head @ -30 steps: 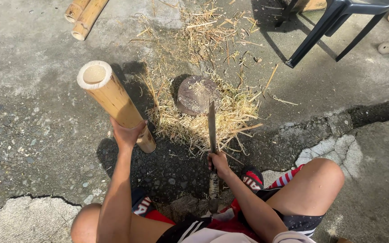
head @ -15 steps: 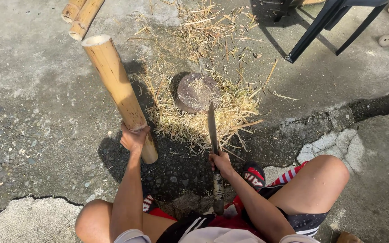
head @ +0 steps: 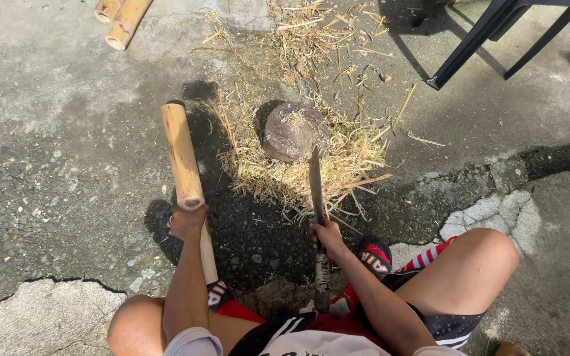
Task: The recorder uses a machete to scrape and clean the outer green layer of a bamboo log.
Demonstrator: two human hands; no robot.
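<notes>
- Left hand [head: 187,221] is wrapped tight round the bamboo [head: 183,161], gripping near its middle.
- I read the bamboo's long axis as running near-to-far, tilted slightly left at the far end; its near end drops between the knees.
- Right hand [head: 328,236] is clenched on the knife [head: 316,191] handle, blade pointing far toward the block [head: 295,130].
- Block sits in straw [head: 351,158], far and right of the bamboo; the right hand is nearer it.

— What sort of place is this?
— An outdoor work yard: cracked concrete ground [head: 47,132] in sunlight, bamboo shavings [head: 338,165] around a chopping block [head: 295,130], cut bamboo poles [head: 123,16] lying about.
</notes>
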